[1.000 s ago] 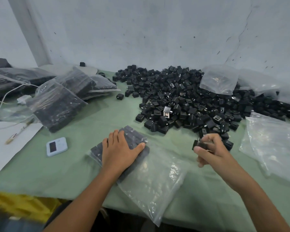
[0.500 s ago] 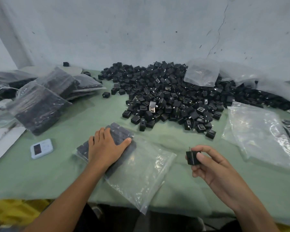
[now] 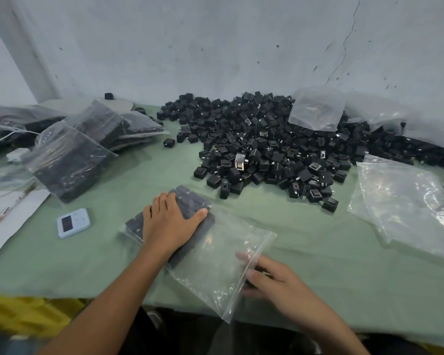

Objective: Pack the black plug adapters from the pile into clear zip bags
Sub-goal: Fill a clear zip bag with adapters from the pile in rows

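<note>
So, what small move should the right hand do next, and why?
Probably slide the adapter further into the clear bag, up against the packed adapters. The right hand pinches it at the bag's open mouth, the left hand lies flat on the packed ones, pinning the bag, and empty room shows between.

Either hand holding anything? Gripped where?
Right hand pinches a black adapter at the zip bag mouth; grip point hidden. Left hand only presses flat.
</note>
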Action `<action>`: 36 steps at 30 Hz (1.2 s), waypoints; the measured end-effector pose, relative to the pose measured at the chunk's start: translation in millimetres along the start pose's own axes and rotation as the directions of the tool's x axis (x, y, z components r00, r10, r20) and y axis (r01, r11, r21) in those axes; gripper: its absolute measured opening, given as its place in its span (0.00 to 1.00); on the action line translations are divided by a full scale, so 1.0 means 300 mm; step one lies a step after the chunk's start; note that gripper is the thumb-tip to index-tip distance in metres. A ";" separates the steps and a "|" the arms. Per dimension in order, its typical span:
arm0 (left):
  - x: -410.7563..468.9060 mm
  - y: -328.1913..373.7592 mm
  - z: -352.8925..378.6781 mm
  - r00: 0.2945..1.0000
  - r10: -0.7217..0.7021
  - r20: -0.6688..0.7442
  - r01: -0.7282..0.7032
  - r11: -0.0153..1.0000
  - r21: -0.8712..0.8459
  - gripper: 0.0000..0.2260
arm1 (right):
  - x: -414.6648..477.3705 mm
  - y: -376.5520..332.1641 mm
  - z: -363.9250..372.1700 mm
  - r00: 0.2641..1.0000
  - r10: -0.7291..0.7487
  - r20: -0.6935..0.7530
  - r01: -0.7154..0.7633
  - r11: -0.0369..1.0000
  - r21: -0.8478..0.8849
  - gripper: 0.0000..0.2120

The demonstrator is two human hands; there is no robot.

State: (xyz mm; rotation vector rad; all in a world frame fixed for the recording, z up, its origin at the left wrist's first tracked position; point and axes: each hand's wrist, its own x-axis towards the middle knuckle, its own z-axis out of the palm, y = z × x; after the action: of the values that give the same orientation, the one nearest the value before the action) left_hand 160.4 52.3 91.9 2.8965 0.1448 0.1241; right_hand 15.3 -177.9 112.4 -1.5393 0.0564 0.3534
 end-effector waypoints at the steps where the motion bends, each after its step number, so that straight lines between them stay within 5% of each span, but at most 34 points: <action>1: 0.000 -0.002 -0.001 1.000 0.001 0.000 -0.001 1.000 0.004 0.50 | 0.038 0.003 0.030 1.000 0.013 -0.015 -0.012 0.995 0.097 0.16; 5: -0.001 -0.001 0.001 1.000 0.006 0.005 -0.005 1.000 -0.005 0.51 | 0.161 0.000 0.100 0.996 0.080 -0.040 -0.042 0.808 0.588 0.15; 8: 0.000 -0.002 0.001 1.000 0.003 0.003 -0.003 1.000 -0.014 0.51 | 0.255 -0.018 0.138 0.998 -0.040 -0.045 0.060 0.689 0.722 0.17; 10: 0.000 0.000 0.002 1.000 0.003 0.000 -0.003 1.000 -0.014 0.51 | 0.326 -0.016 0.157 0.990 0.000 -0.143 0.090 0.776 0.625 0.16; 13: 0.000 0.001 0.004 1.000 -0.001 -0.004 0.000 1.000 -0.015 0.51 | 0.394 0.021 0.170 0.898 -0.017 -0.440 0.084 0.988 0.133 0.11; 18: 0.001 0.000 0.004 1.000 -0.005 -0.005 0.005 1.000 -0.024 0.52 | 0.393 0.066 0.218 0.807 -0.256 -0.533 0.258 0.963 -0.073 0.12; 21: -0.001 0.000 0.004 1.000 -0.005 -0.007 0.005 1.000 -0.024 0.51 | 0.411 0.092 0.234 0.735 -0.378 -0.564 0.166 0.905 -0.391 0.14; 27: 0.001 -0.002 0.007 1.000 0.004 -0.018 -0.005 1.000 -0.015 0.50 | 0.429 0.070 0.252 0.726 -0.349 -0.592 0.176 0.927 -0.331 0.08; 36: 0.001 -0.002 0.010 1.000 -0.004 -0.012 0.004 1.000 -0.022 0.50 | 0.403 0.097 0.238 0.783 -0.264 -0.562 0.027 0.919 -0.394 0.20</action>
State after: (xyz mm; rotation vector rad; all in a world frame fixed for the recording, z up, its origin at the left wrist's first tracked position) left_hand 160.9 52.2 88.9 2.8739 0.1500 0.1416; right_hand 109.4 -85.2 56.5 -1.9689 0.3927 -0.2979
